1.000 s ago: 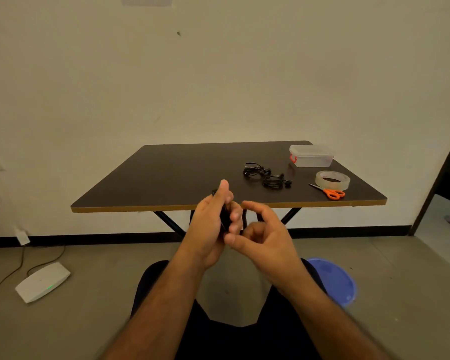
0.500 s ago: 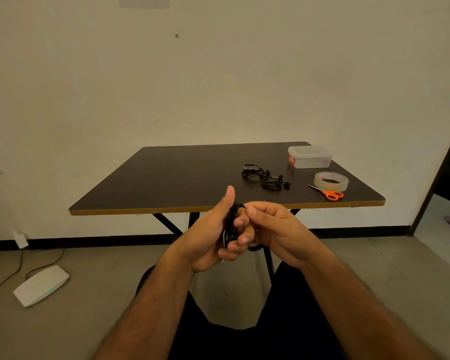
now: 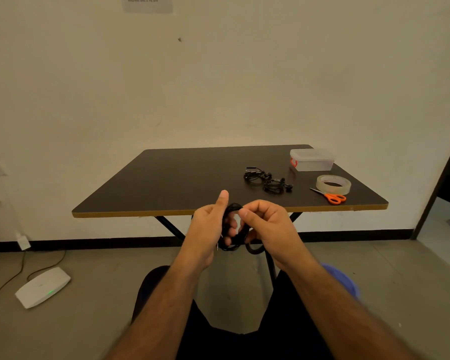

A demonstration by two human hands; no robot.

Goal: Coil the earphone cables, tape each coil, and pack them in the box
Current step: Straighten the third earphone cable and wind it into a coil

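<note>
Currently, coiling: the left hand [image 3: 208, 229] grips a black earphone cable [image 3: 231, 229] wound round its fingers, near the table [image 3: 182, 178] edge; the right hand [image 3: 266, 224] pinches the loose end. Next, probably, tape [image 3: 333, 183] from the right, beside the box [image 3: 311, 159].

1. Just one view here, the head cam, sitting up high and looking forward and a bit down.
2. It's close over the forearms, and the table [image 3: 182, 178] sits further out, near edge facing the camera, wall behind it.
</note>
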